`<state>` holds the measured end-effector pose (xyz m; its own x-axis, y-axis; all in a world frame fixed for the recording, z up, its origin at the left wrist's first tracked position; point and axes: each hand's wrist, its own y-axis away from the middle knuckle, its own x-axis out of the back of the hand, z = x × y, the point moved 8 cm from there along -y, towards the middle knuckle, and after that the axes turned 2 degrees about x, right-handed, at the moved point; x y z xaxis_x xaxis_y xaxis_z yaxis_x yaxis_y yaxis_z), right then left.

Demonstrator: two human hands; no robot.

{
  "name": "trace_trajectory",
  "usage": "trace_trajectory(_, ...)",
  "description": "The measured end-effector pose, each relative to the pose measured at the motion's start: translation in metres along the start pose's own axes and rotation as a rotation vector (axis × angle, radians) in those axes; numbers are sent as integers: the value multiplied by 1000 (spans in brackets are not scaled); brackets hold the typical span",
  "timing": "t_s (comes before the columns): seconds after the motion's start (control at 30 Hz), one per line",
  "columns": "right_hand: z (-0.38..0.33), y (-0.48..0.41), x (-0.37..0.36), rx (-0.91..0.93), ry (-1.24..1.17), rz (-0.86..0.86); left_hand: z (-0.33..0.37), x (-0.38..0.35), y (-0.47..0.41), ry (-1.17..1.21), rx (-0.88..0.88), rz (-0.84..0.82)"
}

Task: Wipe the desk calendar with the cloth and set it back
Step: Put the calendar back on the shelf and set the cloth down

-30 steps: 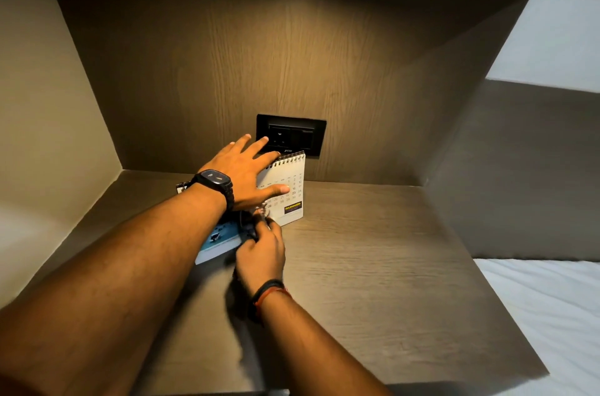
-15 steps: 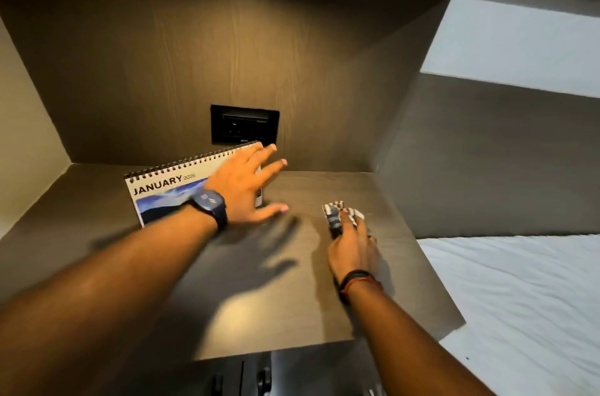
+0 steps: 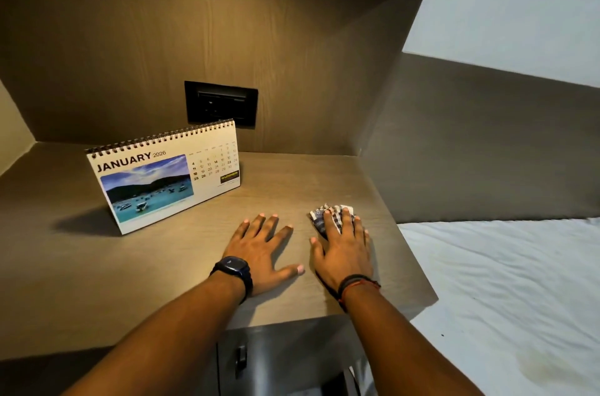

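The desk calendar (image 3: 165,175) stands upright on the wooden shelf (image 3: 97,282), left of centre, showing a January page with a sea photo. Nothing touches it. My left hand (image 3: 263,249) lies flat on the shelf with fingers spread, to the right of and nearer than the calendar, holding nothing. My right hand (image 3: 344,249) rests palm down on the checked cloth (image 3: 319,217), which sticks out beyond the fingertips near the shelf's right side. The fingers lie flat over the cloth rather than curled around it.
A black socket panel (image 3: 220,103) sits in the back wall behind the calendar. Wood walls close the shelf at left and back. A bed with a white sheet (image 3: 506,291) lies to the right. Below the front edge are cabinet doors with a handle (image 3: 241,360).
My left hand has let go of the calendar, which now stands alone, and has come down flat on the shelf. My right hand has stayed pressed on the cloth at the right.
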<state>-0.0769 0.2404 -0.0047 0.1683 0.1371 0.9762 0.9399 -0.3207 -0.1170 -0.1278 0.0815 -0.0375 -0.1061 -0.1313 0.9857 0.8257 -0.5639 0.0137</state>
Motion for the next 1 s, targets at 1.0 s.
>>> trace_trajectory(1.0, -221, -101, 8, -208, -1160, -70, -243, 120, 49, 984, 790, 825)
